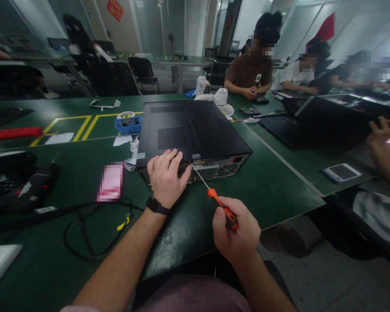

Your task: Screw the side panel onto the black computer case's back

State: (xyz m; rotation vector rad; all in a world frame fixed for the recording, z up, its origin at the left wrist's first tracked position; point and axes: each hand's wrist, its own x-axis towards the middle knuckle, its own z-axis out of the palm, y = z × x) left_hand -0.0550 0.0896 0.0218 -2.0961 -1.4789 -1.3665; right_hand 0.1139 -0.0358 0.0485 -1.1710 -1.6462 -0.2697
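Observation:
A black computer case [195, 130] lies flat on the green table [273, 186], its rear panel facing me. My left hand [167, 175] rests on the case's near edge, fingers curled over it and holding it. My right hand [235, 232] is closed around the orange handle of a screwdriver [211, 193]. The thin metal shaft runs up and left, and its tip touches the top edge of the rear panel, right beside my left fingers. A black watch sits on my left wrist.
A black power tool [35, 186] and a looped cable [91, 234] lie at left, with a blue parts tray [128, 125] beyond. A phone [342, 172] lies at right near another person's hand [385, 138]. Other people sit across the table.

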